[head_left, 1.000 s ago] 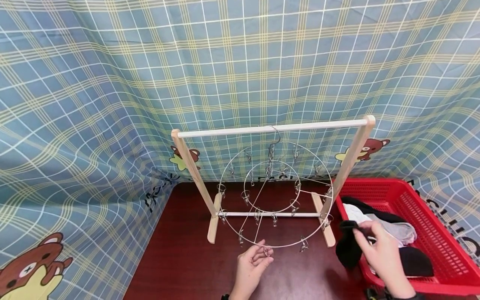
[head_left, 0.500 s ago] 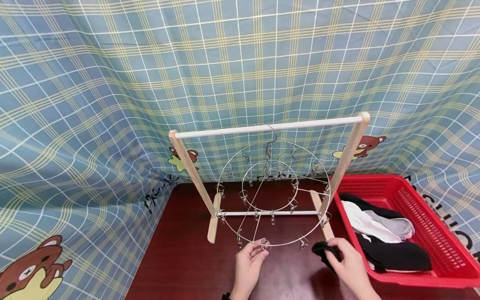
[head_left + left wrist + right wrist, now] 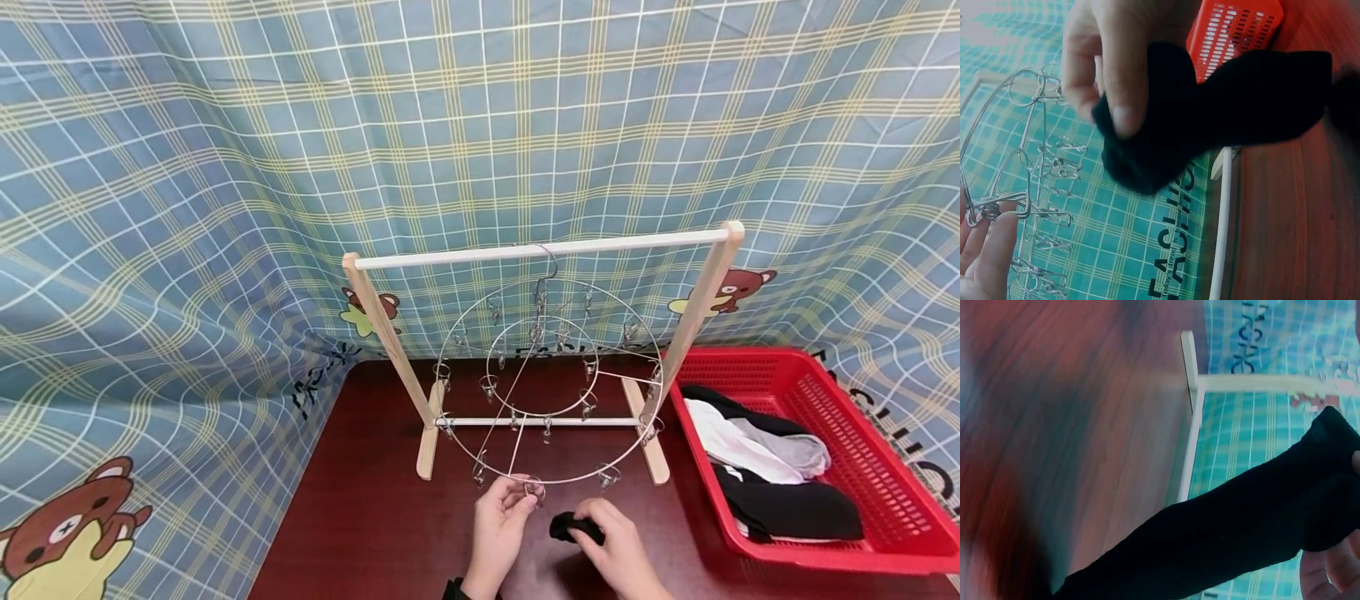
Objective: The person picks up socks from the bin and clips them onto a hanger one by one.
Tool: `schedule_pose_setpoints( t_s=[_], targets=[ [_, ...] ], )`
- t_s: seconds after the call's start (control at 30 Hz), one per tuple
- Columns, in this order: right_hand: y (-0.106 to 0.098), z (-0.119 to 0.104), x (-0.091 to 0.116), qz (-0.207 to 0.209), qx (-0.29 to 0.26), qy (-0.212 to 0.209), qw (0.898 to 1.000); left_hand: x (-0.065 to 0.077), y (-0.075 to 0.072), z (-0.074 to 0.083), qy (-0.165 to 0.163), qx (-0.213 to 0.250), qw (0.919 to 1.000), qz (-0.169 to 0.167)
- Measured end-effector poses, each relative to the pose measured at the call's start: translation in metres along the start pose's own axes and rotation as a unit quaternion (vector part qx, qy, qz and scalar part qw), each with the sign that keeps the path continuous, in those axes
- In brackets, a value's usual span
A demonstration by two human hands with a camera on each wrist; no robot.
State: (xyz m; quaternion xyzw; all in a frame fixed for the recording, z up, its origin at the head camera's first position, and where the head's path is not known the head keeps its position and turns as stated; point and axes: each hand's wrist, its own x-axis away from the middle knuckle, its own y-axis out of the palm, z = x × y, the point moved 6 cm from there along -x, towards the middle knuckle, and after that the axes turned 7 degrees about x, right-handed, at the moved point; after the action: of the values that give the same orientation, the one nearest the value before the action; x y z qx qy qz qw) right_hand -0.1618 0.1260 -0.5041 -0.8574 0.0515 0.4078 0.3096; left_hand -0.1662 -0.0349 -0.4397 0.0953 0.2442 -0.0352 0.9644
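At the near rim of a round wire clip hanger (image 3: pixel 558 482), my left hand (image 3: pixel 501 521) pinches one of its metal clips (image 3: pixel 999 207) between thumb and fingers. My right hand (image 3: pixel 618 546) holds a black sock (image 3: pixel 573 527) just to the right of that clip, apart from it. In the left wrist view the sock dangles from the right thumb (image 3: pixel 1127 115) and fingers. The right wrist view shows the sock stretched long below the fingers (image 3: pixel 1329 569). Other clips hang round both wire rings, bare.
The hanger hooks over the white bar (image 3: pixel 465 257) of a wooden stand (image 3: pixel 701 300) on the dark red table (image 3: pixel 360 517). A red basket (image 3: pixel 885 467) at the right holds black, white and grey garments (image 3: pixel 795 508). Plaid cloth (image 3: pixel 480 125) hangs behind.
The right hand has carried the black sock leftward from over the red basket to beside the left hand. The left hand has stayed at the clip on the near rim.
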Motion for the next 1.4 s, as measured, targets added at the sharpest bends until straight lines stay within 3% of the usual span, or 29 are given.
schedule_pose_setpoints(
  t_s=[0.27, 0.43, 0.73, 1.03, 1.4],
  targets=[
    [0.012, -0.015, -0.011, 0.012, -0.041, -0.025, 0.999, -0.005, 0.002, 0.006, 0.019, -0.034, 0.9990, 0.023],
    [0.016, -0.024, -0.020, 0.015, -0.044, -0.017, 0.999, -0.005, 0.003, 0.007, 0.025, -0.035, 0.9984, 0.036],
    [0.014, -0.034, -0.032, 0.043, -0.002, 0.004, 0.999, 0.000, -0.003, -0.017, 0.041, -0.050, 0.9965, 0.054],
    [0.013, -0.034, -0.032, 0.057, 0.019, 0.016, 0.998, -0.001, 0.003, 0.007, 0.061, -0.045, 0.9954, 0.058],
    [0.008, -0.042, -0.040, 0.075, -0.015, 0.008, 0.997, 0.000, 0.001, 0.007, 0.067, -0.074, 0.9925, 0.071]
  ],
)
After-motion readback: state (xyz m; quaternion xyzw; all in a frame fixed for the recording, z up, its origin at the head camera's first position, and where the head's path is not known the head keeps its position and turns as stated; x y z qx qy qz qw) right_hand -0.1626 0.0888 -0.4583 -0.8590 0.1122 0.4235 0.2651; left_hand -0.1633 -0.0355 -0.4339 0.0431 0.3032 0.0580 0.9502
